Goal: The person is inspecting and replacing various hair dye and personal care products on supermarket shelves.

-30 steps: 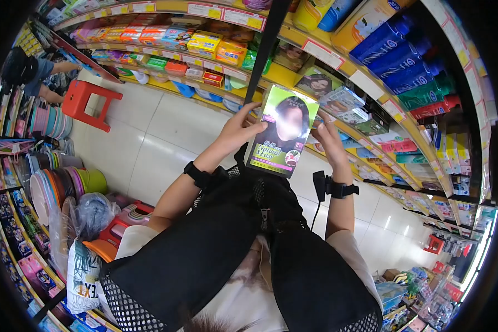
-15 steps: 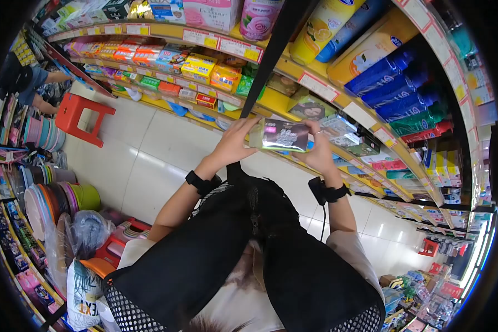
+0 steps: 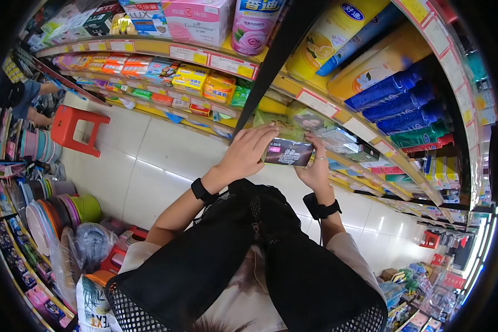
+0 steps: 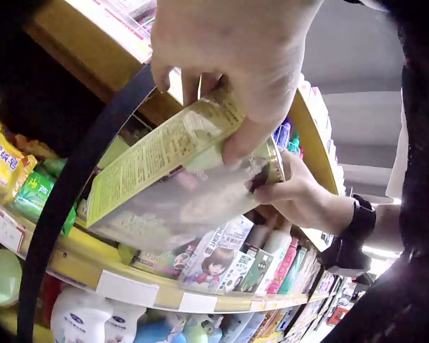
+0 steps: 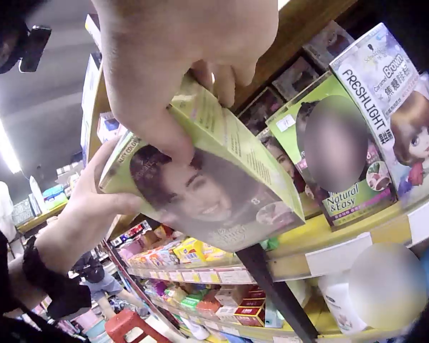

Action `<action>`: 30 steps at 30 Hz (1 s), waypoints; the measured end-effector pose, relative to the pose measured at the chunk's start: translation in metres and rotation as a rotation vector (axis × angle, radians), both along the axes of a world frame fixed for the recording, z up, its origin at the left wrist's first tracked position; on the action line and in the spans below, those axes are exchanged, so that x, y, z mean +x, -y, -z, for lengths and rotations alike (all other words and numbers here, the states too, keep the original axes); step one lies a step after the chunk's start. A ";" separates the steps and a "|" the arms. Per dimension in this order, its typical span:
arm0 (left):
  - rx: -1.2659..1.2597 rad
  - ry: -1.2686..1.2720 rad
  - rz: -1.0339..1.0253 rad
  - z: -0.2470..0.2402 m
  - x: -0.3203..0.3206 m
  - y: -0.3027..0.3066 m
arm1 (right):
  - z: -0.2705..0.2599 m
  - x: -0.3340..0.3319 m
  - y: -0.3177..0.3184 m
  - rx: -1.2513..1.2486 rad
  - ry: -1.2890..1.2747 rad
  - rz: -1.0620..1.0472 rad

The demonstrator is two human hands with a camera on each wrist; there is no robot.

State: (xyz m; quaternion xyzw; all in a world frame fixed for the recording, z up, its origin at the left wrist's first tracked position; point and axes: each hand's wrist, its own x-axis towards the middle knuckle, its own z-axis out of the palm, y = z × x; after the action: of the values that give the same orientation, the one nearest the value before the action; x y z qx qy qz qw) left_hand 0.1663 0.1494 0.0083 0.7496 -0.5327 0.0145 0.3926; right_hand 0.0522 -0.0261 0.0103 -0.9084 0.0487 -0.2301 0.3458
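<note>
Head view: the green box (image 3: 289, 152) is held just right of the centre of the frame, its dark end panel showing. The left grip (image 3: 244, 155) pinches it from the left, the right grip (image 3: 315, 170) from the right. Blue bottles (image 3: 390, 108) stand at upper right; a red stool (image 3: 78, 130) is at left.

Left wrist view: box at centre, tilted, printed side panel upward. Left thumb lies on the broad face, fingers behind the upper edge; right thumb and fingers pinch the far end. A row of price labels (image 4: 127, 288) runs below.

Right wrist view: box at centre, tilted, portrait showing, both thumbs on that face. A Freshlight carton (image 5: 397, 107) stands at upper right.
</note>
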 end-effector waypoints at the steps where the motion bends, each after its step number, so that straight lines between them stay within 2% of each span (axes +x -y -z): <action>1: 0.004 -0.004 0.007 0.000 0.000 0.001 | 0.001 -0.001 0.000 -0.007 0.001 0.006; 7: -0.088 0.083 -0.020 0.010 0.021 0.014 | 0.014 0.021 0.007 -0.074 0.081 0.029; 12: -0.038 0.140 -0.056 0.008 0.038 0.028 | 0.009 0.041 0.019 -0.150 0.055 0.055; 14: 0.066 0.259 -0.126 0.007 0.044 0.034 | 0.004 0.049 0.023 -0.368 -0.052 0.101; 18: 0.068 0.430 -0.170 0.005 0.042 0.046 | -0.007 0.057 0.031 -0.565 -0.076 0.138; 20: 0.133 0.584 -0.212 0.003 0.039 0.053 | -0.005 0.061 0.032 -0.579 -0.099 0.155; 21: 0.136 0.583 -0.210 0.004 0.039 0.057 | -0.004 0.063 0.032 -0.597 -0.121 0.170; 23: 0.267 0.723 -0.237 0.006 0.044 0.068 | 0.005 0.067 0.037 -0.631 -0.115 0.191; 26: 0.404 0.714 -0.174 0.008 0.055 0.082 | 0.012 0.074 0.046 -0.655 -0.178 0.192; 28: 0.371 0.747 -0.204 0.017 0.062 0.092 | 0.012 0.078 0.049 -0.641 -0.252 0.181; 30: 0.338 0.782 -0.229 0.019 0.066 0.098 | 0.007 0.084 0.048 -0.523 -0.363 0.189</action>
State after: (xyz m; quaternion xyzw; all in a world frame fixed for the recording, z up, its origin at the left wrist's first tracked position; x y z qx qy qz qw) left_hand 0.2321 0.0516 -0.0103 0.7957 -0.5494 0.2532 0.0294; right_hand 0.1366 -0.0738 0.0036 -0.9840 0.1330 -0.1003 0.0636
